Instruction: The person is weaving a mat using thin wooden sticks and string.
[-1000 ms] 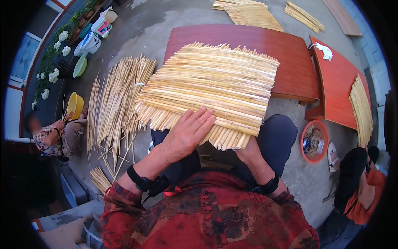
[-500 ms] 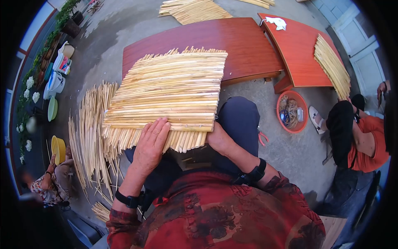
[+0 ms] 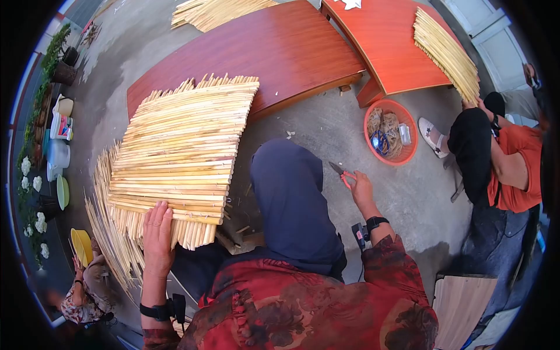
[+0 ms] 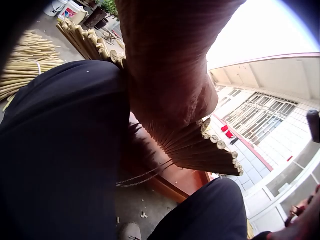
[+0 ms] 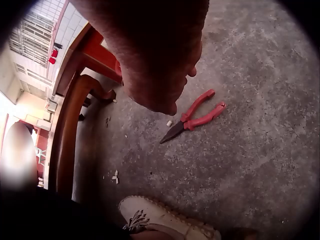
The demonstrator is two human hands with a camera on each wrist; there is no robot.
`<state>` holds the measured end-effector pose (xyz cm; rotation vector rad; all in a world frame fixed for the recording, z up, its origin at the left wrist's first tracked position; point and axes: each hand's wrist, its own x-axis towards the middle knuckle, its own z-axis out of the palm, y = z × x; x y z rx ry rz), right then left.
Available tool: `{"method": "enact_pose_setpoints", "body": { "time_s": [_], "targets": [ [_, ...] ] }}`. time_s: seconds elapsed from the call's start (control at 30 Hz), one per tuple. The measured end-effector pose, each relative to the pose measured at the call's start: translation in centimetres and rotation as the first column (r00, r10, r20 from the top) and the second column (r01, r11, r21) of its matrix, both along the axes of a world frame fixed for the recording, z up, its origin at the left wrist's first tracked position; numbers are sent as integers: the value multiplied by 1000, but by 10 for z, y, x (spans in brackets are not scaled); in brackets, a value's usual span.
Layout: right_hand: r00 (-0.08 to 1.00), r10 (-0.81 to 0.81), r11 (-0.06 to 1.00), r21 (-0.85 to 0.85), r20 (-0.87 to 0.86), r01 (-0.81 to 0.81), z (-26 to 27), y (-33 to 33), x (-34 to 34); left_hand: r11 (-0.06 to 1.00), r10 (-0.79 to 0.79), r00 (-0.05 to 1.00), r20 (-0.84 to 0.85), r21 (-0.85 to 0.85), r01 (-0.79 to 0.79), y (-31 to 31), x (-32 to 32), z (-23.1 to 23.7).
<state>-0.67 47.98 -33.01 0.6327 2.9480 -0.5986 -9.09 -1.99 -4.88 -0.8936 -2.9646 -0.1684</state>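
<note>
A mat of pale reed sticks [image 3: 175,146], bound side by side, slants over my lap towards the long table. My left hand [image 3: 157,239] rests on its near edge with fingers straight across the sticks. In the left wrist view, the mat's shaded underside [image 4: 200,155] shows, with cords hanging from it. My right hand [image 3: 363,191] reaches down beside my knee to red-handled pliers [image 5: 197,114]. These lie on the concrete floor with handles spread, just beyond the fingers in the right wrist view.
A dark red table [image 3: 251,52] stands ahead, an orange-red table [image 3: 385,52] to its right with another reed mat [image 3: 446,55]. A red basket [image 3: 367,131] holds cord and scissors. Loose reeds [image 3: 102,216] lie at left. Two people sit nearby, one each side.
My right hand has left the mat's right edge and moved right and down to the pliers. My left hand stays on the mat. The head view has turned to the right.
</note>
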Motion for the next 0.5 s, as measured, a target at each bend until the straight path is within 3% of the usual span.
{"method": "enact_pose_setpoints", "body": {
  "time_s": [0.13, 0.2, 0.27, 0.4, 0.43, 0.5],
  "targets": [
    [1000, 10, 1000, 1, 28, -10, -48, 0, -2, 997, 23, 1000, 2, 71, -23, -4, 0, -1],
    [966, -45, 981, 195, 255, -6, -63, 4, -9, 996, 84, 996, 19, 38, -84, 6, -2, 1],
    [927, -31, 941, 325, 373, -100, -73, 12, -14, 995, 96, 995, 33, 24, -97, 12, -4, 0],
    [873, -237, 964, 215, 427, 156, -52, 8, -26, 987, 141, 990, 4, 83, -141, 11, -7, -10],
    [885, -203, 971, 206, 420, 125, -69, 16, -15, 984, 153, 988, -3, 93, -152, 10, -5, -12],
    [945, -22, 991, -120, 325, 64, -121, 51, 7, 979, 180, 984, 3, 94, -180, 11, -4, -14]
  ]
}}
